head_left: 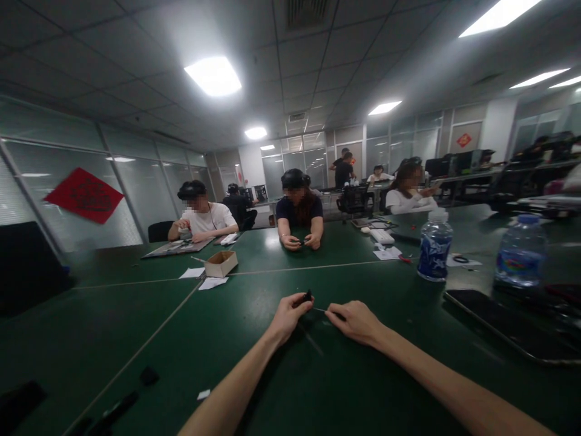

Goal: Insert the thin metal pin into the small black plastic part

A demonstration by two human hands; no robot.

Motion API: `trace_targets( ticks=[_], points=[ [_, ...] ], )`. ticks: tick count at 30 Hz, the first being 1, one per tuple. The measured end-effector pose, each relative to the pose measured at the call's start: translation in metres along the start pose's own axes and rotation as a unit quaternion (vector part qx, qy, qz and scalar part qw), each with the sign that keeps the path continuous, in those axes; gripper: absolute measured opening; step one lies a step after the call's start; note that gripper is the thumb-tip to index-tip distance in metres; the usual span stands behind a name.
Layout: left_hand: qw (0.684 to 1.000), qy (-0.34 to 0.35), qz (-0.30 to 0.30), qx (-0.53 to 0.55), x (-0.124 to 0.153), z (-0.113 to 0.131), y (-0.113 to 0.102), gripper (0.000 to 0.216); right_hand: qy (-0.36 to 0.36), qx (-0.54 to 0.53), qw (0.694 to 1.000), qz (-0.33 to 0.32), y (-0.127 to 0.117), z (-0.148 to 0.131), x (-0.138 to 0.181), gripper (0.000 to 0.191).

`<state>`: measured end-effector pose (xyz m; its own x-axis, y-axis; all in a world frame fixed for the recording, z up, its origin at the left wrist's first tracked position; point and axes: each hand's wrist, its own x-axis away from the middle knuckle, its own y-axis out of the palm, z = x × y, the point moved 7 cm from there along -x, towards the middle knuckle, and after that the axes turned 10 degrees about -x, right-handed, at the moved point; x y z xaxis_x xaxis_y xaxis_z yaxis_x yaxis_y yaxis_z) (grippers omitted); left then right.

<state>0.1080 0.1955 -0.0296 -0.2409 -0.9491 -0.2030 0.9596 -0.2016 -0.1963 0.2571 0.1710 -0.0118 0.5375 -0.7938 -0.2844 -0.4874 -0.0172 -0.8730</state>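
My left hand [289,312] is closed on a small black piece [308,295], which sticks up between the thumb and fingers; its exact kind is too small to tell. To its right, my right hand [354,321] pinches a thin, light-coloured rod [319,310]. The rod points left toward the black piece, and whether the two touch I cannot tell. Both hands are just above the green table [254,309], near its middle. A small clear scrap [327,323] lies by my right fingertips.
On the right stand two water bottles [434,248] [521,254] and lies a dark phone [503,321]. A small cardboard box [221,264] sits ahead on the left with paper slips [213,283]. Dark bits [149,376] lie at front left. Two people sit across the table.
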Motion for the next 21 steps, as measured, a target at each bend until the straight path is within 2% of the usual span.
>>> trace_targets(
  ticks=[5,11,21],
  points=[
    [1.000,0.007,-0.007,0.012,-0.0023,-0.0032,0.0009,0.036,0.021,0.003,1.000,-0.001,0.0010,0.0052,-0.0010,0.037],
    [0.999,0.019,-0.001,0.033,-0.0026,-0.0029,0.0001,0.038,0.005,0.020,0.999,0.026,0.0004,0.0036,-0.0004,0.036],
    [0.998,0.008,0.008,0.062,-0.0061,-0.0093,-0.0007,0.042,-0.018,0.046,0.998,0.031,0.0002,0.0000,0.0007,0.034]
  ],
)
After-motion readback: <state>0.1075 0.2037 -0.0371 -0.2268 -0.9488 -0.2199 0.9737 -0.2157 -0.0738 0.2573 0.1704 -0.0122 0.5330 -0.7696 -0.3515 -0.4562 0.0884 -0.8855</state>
